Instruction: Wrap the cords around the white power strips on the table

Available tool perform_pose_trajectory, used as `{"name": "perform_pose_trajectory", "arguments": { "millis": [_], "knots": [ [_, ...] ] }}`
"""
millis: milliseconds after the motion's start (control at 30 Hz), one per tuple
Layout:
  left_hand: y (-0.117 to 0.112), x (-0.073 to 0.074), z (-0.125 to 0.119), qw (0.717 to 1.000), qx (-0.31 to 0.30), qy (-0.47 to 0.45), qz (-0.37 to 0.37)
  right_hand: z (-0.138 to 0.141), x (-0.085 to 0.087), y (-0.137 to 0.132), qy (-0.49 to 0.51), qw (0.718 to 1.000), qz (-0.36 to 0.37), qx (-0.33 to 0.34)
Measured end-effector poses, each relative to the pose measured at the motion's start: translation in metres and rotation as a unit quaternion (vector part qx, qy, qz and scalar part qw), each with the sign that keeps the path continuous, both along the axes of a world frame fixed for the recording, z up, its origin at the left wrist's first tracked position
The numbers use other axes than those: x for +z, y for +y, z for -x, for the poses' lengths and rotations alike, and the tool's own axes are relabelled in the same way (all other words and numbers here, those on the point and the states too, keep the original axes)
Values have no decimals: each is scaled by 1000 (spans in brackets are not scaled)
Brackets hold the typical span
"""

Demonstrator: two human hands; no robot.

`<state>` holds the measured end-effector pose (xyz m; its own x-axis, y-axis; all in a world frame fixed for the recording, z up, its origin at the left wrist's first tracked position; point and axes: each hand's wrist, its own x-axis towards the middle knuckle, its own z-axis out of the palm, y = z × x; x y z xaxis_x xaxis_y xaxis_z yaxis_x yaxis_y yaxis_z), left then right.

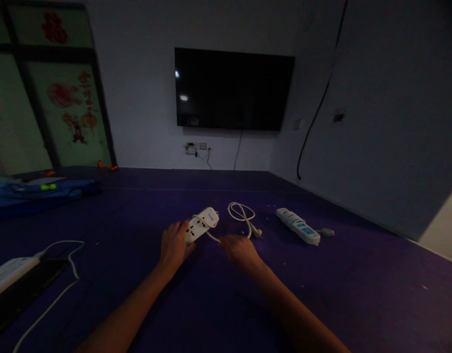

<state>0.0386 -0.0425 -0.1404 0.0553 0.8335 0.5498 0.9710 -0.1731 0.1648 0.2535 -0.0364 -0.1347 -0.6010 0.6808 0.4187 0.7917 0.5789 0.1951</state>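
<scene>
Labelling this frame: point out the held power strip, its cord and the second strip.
held power strip [201, 224], head view, socket face.
cord [213, 237], head view, stretch beside strip.
second strip [298, 226], head view, top face.

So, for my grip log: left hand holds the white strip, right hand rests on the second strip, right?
No. In the head view, the right hand is at the cord of the held strip; the second strip lies apart, further right. The left hand does hold it.

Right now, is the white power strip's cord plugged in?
Unplugged: the power strip has its plug lying loose on the mat.
</scene>
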Motion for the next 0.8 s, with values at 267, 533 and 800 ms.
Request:
{"name": "perform_pose_trajectory", "arguments": {
  "millis": [267, 533, 800],
  "knots": [
    [-5, -4, -11, 996, -85, 26, 2, -14, -9, 0, 56, 968, -211, 127],
    [-16, -7, -24, 983, -161, 88, -16, -17, -1, -6, 150, 964, -176, 129],
    [-18, -9, -21, 978, -192, 83, -15, -13, 6, -1, 269, 943, -56, 185]
  ]
}}
